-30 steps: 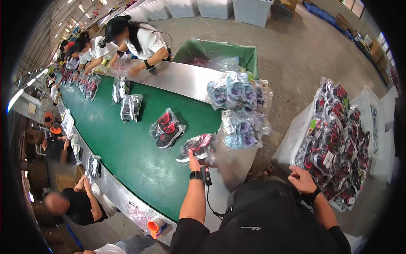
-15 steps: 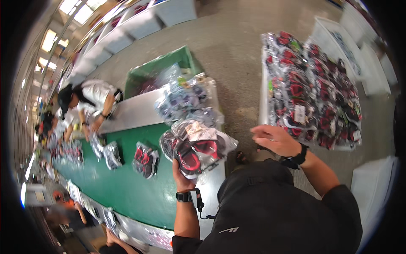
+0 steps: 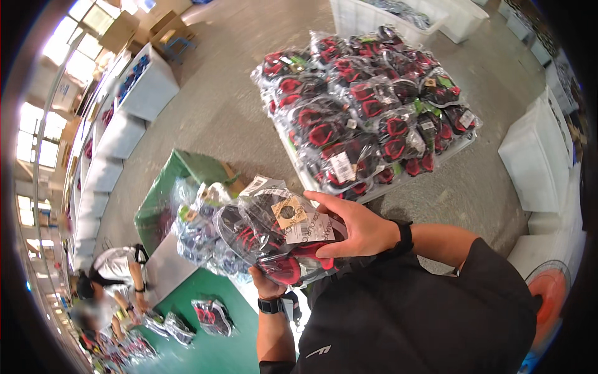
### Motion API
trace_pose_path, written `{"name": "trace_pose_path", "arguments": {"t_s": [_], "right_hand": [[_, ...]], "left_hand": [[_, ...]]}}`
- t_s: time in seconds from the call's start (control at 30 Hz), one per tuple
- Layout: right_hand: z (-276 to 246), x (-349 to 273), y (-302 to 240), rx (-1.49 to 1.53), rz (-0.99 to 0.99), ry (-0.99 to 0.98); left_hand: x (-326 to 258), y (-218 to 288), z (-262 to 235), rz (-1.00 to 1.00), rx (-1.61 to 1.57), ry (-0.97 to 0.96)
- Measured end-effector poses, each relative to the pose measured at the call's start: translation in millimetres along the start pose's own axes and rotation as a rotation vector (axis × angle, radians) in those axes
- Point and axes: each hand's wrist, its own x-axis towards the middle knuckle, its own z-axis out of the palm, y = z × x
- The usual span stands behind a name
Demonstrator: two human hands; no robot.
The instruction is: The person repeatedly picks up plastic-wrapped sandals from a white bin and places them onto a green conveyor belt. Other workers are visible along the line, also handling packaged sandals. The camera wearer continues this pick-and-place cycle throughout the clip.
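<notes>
Both hands held one clear bagged pair of shoes [image 3: 280, 234] at chest height: right hand [image 3: 358, 230] fingers wrapped over its top, left hand [image 3: 269, 283] cupping beneath. Likely mid-transfer; next needs placement on the stacked pile [image 3: 367, 106] at 1 o'clock.

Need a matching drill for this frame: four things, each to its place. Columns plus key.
Things:
1. clear plastic bag of black-and-red shoes
2. heap of bagged red-and-black shoes
3. pile of bagged bluish shoes
4. single bagged pair

Places:
A. lying on the green belt
B. held in both hands
C. stacked on a white platform on the floor
D. left of the held bag, beside the green bin

Pairs: 1-B, 2-C, 3-D, 4-A
</notes>
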Motion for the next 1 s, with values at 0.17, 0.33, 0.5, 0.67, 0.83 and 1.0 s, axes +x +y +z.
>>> {"name": "trace_pose_path", "arguments": {"t_s": [0.17,0.33,0.5,0.67,0.83,1.0], "right_hand": [[-80,-5,6,0.394,0.121,0.091],[-234,-14,25,0.146,0.244,0.249],[-375,9,68,0.508,0.189,0.485],[-475,72,129,0.527,0.305,0.756],[-530,159,186,0.439,0.449,1.041],[-529,218,220,0.569,0.329,1.006]], "left_hand": [[64,-14,68,-0.128,0.036,-0.030],[116,-41,122,-0.060,0.133,0.078],[111,-69,124,0.004,0.245,0.359],[87,-96,120,-0.027,0.277,0.681],[52,-111,125,-0.030,0.372,0.878],[22,-122,140,-0.024,0.289,0.994]]}}
